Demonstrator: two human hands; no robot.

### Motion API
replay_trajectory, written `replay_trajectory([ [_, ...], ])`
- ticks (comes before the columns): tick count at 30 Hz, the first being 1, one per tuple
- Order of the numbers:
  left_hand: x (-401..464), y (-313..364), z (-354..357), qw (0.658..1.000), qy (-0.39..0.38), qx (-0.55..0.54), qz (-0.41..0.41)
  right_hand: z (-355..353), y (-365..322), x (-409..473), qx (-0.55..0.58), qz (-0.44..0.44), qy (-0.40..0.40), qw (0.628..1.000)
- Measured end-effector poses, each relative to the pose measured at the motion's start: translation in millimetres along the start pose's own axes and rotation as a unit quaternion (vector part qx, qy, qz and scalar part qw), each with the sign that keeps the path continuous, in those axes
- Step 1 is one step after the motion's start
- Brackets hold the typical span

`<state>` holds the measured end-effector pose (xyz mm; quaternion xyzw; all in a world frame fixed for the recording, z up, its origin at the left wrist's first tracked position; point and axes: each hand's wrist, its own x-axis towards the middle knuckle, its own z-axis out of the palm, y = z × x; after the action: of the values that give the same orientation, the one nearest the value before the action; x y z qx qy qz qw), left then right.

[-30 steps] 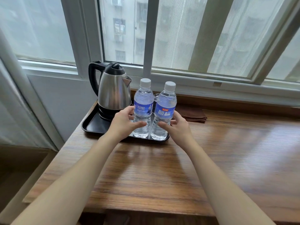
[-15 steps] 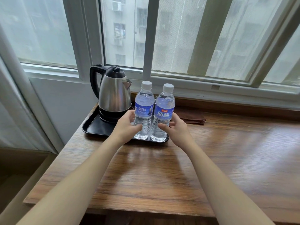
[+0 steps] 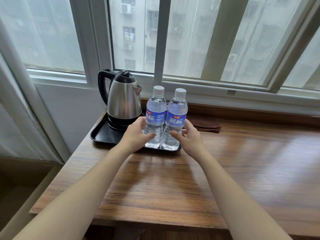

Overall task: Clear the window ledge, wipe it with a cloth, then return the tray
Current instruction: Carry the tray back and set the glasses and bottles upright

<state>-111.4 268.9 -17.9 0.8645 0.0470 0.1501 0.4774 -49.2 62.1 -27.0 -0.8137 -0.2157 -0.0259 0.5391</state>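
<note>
As before, hands (image 3: 162,135) round both bottles (image 3: 165,118)

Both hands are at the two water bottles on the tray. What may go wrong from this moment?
1. The left hand and right hand each curl round the lower part of a bottle; the left bottle and right bottle are tall and stand close together, so one may tip.
2. The kettle stands right beside the left hand and may get knocked.
3. The bottles stand at the front of the tray, so a pull may drag it.
</note>
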Motion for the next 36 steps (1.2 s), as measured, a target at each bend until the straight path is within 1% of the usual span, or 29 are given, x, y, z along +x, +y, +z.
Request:
replay_trajectory([
  [4,-0.6,2.9,-1.6,1.0,0.021,0.011,-0.001,-0.2,1.1,0.4,0.0,-0.003,-0.001,1.0],
  [13,-0.2,4.9,-2.6,1.0,0.019,0.02,0.003,1.0,1.0,-2.2,0.019,0.004,-0.001,1.0],
  [22,1.1,4.6,-2.8,1.0,0.026,0.011,-0.012,-0.2,1.3,-1.0,0.01,0.005,-0.011,1.0],
  [36,1.1,2.3,0.7,0.998,0.045,0.032,-0.011,1.8,-1.7,-4.2,-0.01,-0.002,0.007,1.0],
])
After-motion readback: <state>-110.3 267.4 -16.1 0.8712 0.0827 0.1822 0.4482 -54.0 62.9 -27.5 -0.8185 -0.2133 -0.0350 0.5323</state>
